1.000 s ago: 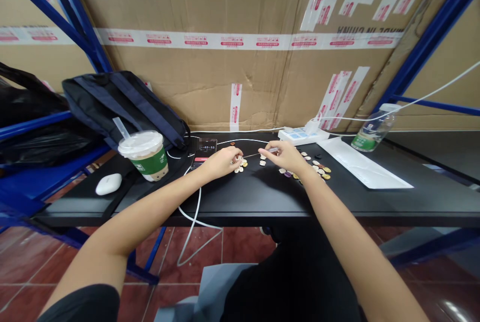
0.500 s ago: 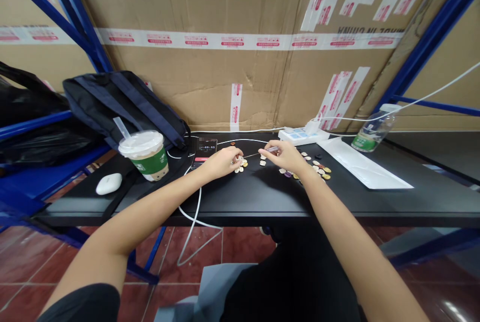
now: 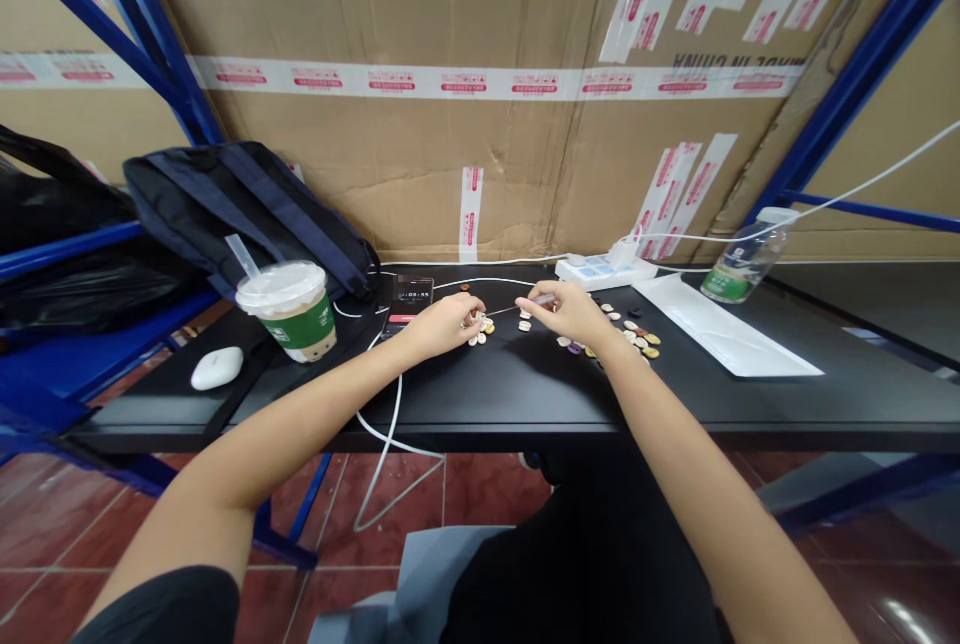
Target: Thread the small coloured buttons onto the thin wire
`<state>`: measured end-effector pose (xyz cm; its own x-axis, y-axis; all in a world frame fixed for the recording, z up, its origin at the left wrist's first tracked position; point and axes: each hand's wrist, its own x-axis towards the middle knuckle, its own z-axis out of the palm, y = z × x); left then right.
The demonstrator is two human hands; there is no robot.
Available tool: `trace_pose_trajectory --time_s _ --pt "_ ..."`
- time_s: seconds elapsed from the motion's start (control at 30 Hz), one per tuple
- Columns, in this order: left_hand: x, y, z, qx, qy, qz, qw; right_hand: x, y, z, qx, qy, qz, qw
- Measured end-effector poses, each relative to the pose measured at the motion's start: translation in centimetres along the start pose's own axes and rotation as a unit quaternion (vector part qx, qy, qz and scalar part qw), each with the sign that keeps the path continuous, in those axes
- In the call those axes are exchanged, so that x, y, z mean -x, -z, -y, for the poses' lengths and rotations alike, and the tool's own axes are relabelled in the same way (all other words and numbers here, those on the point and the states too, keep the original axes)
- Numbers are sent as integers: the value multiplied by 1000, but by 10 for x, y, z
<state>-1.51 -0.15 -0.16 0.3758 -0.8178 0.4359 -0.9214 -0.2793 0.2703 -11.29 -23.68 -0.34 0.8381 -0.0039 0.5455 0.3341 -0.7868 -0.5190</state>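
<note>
On the black table (image 3: 480,392), my left hand (image 3: 448,324) is closed beside a small group of pale and yellow button-like pieces (image 3: 481,337); what its fingertips grip is too small to make out. My right hand (image 3: 568,312) is closed around the handle of a thin metal tool (image 3: 546,300), whose shaft points left to my left fingertips. Between the hands lie a few pale pieces (image 3: 524,326). More pieces, white, yellow, brown and purple (image 3: 641,342), are spread right of and partly behind my right hand.
A phone (image 3: 411,299) showing a timer, a lidded drink cup (image 3: 292,312), a white case (image 3: 217,368) and a backpack (image 3: 255,209) are at the left. A power strip (image 3: 604,269), a white sheet (image 3: 727,326) and a bottle (image 3: 746,262) are at the right. Cardboard (image 3: 375,154) stands behind.
</note>
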Motion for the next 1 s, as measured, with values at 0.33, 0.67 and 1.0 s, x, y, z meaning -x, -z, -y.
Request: trace_pose_trajectory --time_s 0.33,0.67,1.0 --pt "-2 -3 4 4 2 -26 1000 -1 0 -2 -13 -10 20 1000" --pt "-1 -2 6 36 -15 -72 997 0 2 -3 34 -15 64 997" --pt "-1 -1 4 74 -5 -60 995 1 4 3 61 -14 49 997"
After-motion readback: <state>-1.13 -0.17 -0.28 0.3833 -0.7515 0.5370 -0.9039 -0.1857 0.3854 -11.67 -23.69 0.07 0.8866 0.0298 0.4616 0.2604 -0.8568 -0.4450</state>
